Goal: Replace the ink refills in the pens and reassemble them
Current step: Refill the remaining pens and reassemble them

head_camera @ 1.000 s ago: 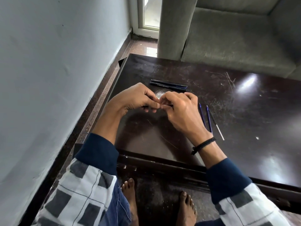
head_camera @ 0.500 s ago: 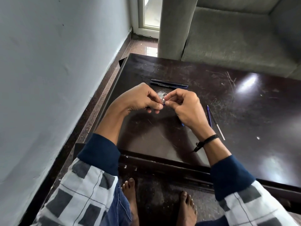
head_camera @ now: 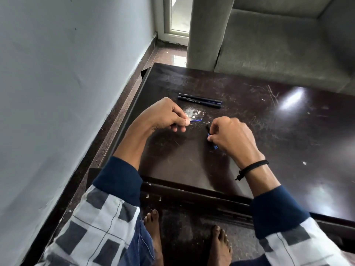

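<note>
My left hand (head_camera: 163,118) pinches a thin blue ink refill (head_camera: 196,121) between thumb and forefinger; its tip points right, just above the table. My right hand (head_camera: 233,138) is a short gap to the right, fingers curled round a dark blue pen barrel (head_camera: 211,139), of which only short ends show at the fingertips and below the palm. Two more dark pens (head_camera: 199,100) lie side by side on the table just beyond my hands. Any loose refills to the right are hidden behind my right wrist.
The dark brown table (head_camera: 288,135) is scratched and glossy, its left edge near a grey wall (head_camera: 67,93). A grey sofa (head_camera: 269,45) stands behind the table's far edge. My bare feet (head_camera: 153,233) are on the floor under the near edge.
My hands, joined over the pen a second ago, have drawn apart. The blue refill now shows in my left hand, and my right hand has moved right and down with the barrel.
</note>
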Demonstrator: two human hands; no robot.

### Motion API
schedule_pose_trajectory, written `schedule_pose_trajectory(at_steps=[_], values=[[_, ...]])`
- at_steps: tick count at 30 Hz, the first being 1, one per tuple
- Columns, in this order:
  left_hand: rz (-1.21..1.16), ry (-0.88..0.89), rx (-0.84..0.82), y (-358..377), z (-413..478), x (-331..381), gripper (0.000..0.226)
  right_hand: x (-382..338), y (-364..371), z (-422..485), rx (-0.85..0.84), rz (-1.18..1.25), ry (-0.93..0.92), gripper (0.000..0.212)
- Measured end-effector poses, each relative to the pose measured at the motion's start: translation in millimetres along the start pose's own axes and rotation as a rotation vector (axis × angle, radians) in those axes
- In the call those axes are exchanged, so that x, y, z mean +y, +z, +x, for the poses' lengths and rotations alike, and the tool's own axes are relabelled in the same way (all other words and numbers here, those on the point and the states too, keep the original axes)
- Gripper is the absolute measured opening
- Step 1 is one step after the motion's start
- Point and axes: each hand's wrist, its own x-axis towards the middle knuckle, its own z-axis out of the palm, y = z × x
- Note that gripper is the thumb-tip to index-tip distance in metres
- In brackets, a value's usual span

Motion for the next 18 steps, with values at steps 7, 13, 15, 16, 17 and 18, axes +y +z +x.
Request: schedule_pose_trajectory(at_steps=[7,13,15,16,17,18], values=[[-0.006,0.000,0.003,-1.3,-0.8,0.3,0.008,-9.1,6.0,-9.2,0.007,-0.129,-0.042,0.017],[-0.015,0.000,-0.004,-2.4,-0.4,0.0,0.008,-0.9,-2.9,3.4,-0.057,0.313,0.117,0.017],[-0.013,0.001,-0.009,-2.4,-0.1,0.0,0.009,3.1,-8.4,7.5,-0.028,0.701,0.197,0.011],[-0.014,0.002,-0.012,-2.3,0.2,0.0,0.009,3.9,-11.4,7.9,-0.006,0.871,0.229,0.008],[-0.016,0.003,-0.013,-2.3,0.3,0.1,0.009,4.0,-14.0,8.0,0.013,1.018,0.261,0.005],[-0.019,0.004,-0.013,-2.4,0.5,0.2,0.008,3.0,-16.4,7.7,0.030,1.143,0.294,0.002]])
